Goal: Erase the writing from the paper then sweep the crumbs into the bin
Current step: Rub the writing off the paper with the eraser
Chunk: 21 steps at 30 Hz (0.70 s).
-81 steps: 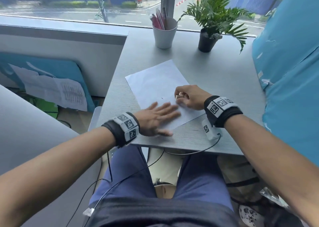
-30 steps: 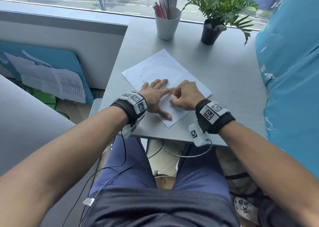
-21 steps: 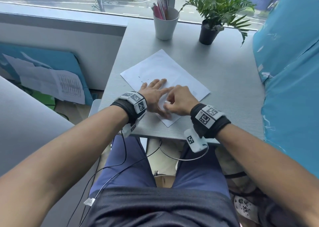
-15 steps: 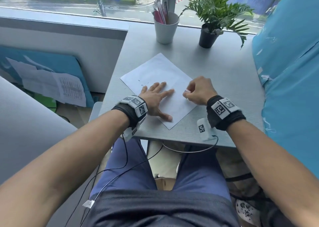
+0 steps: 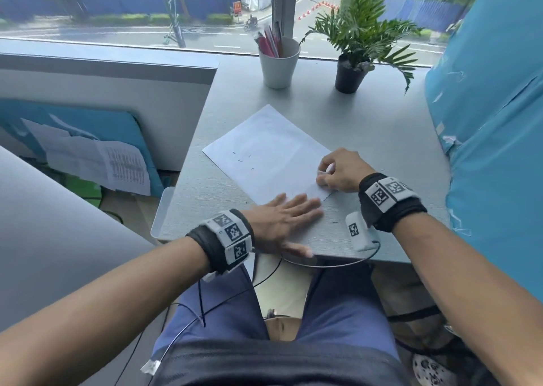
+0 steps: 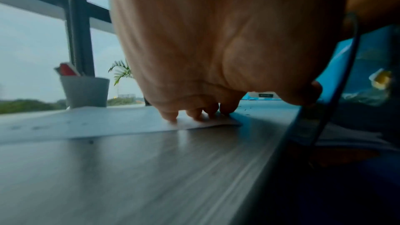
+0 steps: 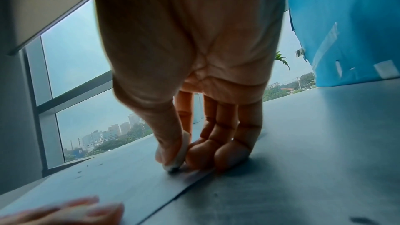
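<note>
A white sheet of paper point(image 5: 270, 153) lies slanted on the grey desk point(image 5: 376, 133). My left hand point(image 5: 286, 219) lies flat with straight fingers on the paper's near corner point(image 6: 207, 123). At the sheet's right edge my right hand point(image 5: 338, 170) pinches a small white eraser point(image 7: 180, 150) between thumb and fingers, its tip down on the paper point(image 7: 121, 168). A few dark crumbs point(image 5: 241, 160) lie on the left part of the sheet, and other specks point(image 7: 87, 166) show in the right wrist view.
A white cup of pens point(image 5: 279, 62) and a small potted plant point(image 5: 352, 59) stand at the back of the desk by the window. A blue partition point(image 5: 493, 115) borders the desk on the right. A pale tray-like rim point(image 5: 160, 215) sticks out at the desk's left front corner.
My left hand has slid back toward the desk's near edge and now covers only the paper's near corner. My right hand with the eraser has moved right, to the sheet's right edge.
</note>
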Motion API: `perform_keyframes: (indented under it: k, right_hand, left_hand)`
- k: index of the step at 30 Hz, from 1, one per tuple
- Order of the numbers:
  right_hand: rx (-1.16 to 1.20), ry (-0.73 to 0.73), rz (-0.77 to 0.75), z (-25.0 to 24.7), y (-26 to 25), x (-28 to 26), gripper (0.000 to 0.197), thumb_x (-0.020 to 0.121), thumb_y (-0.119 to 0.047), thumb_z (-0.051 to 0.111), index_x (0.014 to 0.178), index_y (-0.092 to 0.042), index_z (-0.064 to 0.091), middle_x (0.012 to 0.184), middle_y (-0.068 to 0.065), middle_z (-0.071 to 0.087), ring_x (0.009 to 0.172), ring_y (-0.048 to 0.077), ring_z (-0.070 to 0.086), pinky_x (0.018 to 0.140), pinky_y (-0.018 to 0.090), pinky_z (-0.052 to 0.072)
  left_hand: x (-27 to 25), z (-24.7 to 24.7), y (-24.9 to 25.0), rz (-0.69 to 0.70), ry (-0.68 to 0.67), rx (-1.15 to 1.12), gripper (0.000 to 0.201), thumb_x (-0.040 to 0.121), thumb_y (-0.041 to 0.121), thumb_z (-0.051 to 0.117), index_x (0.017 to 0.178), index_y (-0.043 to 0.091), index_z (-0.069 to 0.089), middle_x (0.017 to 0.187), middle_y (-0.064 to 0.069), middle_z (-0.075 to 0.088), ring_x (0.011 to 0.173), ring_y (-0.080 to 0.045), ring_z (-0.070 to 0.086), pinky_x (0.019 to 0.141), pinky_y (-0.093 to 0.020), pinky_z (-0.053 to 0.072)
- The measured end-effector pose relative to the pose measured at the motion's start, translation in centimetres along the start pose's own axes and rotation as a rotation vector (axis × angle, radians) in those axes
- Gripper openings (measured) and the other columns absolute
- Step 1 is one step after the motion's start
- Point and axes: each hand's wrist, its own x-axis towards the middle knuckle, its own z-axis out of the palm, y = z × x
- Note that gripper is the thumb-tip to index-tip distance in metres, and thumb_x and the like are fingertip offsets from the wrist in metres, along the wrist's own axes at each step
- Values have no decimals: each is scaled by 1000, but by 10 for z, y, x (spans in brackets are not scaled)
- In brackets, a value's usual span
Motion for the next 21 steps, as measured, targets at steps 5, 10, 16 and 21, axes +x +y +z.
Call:
perform_keyframes:
  k: [5, 10, 16, 21]
  right_hand:
    - [-40, -20, -8, -2, -3, 1, 8, 79, -22, 75, 85, -18, 74, 95, 4, 66, 100, 23, 62, 88, 30, 52]
    - [-21, -15, 11, -2, -3, 1, 7, 79, -21, 75, 85, -17, 74, 97, 5, 68, 97, 21, 61, 89, 30, 52]
    - [-48, -10, 23, -2, -6, 1, 7, 79, -21, 75, 85, -18, 74, 97, 6, 69, 95, 21, 62, 83, 26, 49]
    - [-172, -7, 7, -3, -24, 6, 7, 79, -15, 70, 74, -20, 67, 99, 6, 68, 89, 22, 63, 74, 26, 48]
  left_hand:
    - [-11, -16, -46, -270, -13, -16, 90, 87, 78, 20, 156, 32, -15, 160, 4, -28, 148, -18, -24, 121, -52, -8]
    - [-12, -31, -67, -479, 111, 114, 101, 87, 80, 20, 158, 16, -11, 164, -5, -18, 152, -23, -13, 122, -50, -8]
    - [3, -27, -58, -267, 42, -59, 87, 93, 72, 30, 157, 30, -12, 162, 5, -24, 149, -18, -21, 119, -52, -10]
    - [-4, -42, -99, -517, 67, -161, 139, 58, 92, 57, 156, 27, -18, 160, 5, -29, 148, -20, -24, 120, -53, -11]
